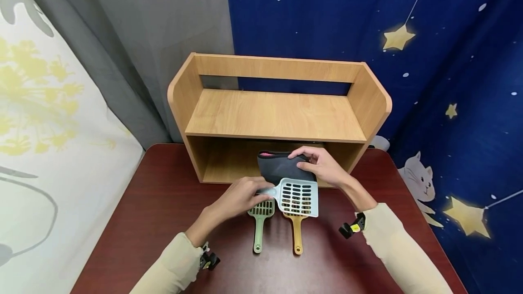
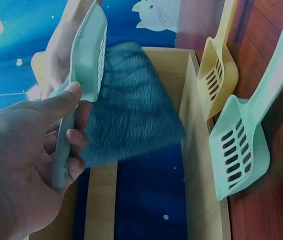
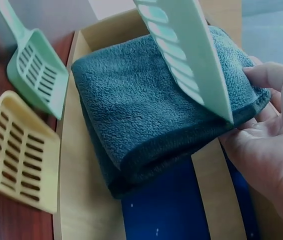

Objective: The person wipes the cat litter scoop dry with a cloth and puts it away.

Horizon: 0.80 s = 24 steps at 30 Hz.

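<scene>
My left hand (image 1: 242,195) grips the handle of a pale blue slotted litter scoop (image 1: 307,198), its blade pointing right. In my right hand (image 1: 322,165) is the edge of a folded dark grey-blue towel (image 1: 282,168), pinched between thumb and fingers. Close up in the right wrist view, the towel (image 3: 126,95) looks fuzzy and folded in layers, with the scoop blade (image 3: 194,60) overlapping it. A bit of pink shows at the towel's top edge in the head view. Below lie a green litter scoop (image 1: 259,230) and a yellow litter scoop (image 1: 298,237), the yellow one's blade partly hidden.
Behind the hands stands a two-tier wooden shelf (image 1: 278,112) on a dark red table (image 1: 163,221). The towel hangs before its lower compartment. Grey and starry blue curtains (image 1: 327,12) back the table, and a white patterned cloth (image 1: 61,126) hangs at left.
</scene>
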Tool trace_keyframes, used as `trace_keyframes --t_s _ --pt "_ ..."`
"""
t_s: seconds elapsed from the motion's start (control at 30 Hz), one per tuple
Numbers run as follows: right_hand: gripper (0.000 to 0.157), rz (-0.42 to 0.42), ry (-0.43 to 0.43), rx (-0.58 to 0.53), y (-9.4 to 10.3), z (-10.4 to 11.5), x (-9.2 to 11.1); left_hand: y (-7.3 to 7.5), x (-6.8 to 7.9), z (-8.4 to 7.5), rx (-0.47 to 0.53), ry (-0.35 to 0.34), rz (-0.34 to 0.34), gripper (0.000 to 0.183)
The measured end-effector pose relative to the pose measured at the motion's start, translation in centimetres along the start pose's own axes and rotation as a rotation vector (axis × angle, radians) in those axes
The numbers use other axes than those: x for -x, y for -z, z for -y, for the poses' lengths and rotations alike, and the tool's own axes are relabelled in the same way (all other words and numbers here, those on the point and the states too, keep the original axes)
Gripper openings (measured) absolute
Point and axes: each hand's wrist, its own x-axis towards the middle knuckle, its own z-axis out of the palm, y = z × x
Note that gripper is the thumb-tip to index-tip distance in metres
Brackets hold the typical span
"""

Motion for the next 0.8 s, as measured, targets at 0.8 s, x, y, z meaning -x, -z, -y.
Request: trace_keyframes --t_s 0.8 --pt "0.025 -0.132 -0.107 -0.047 3.4 -1.6 4.8 -0.3 1.1 1.1 -0.024 -0.034 -0.082 0.032"
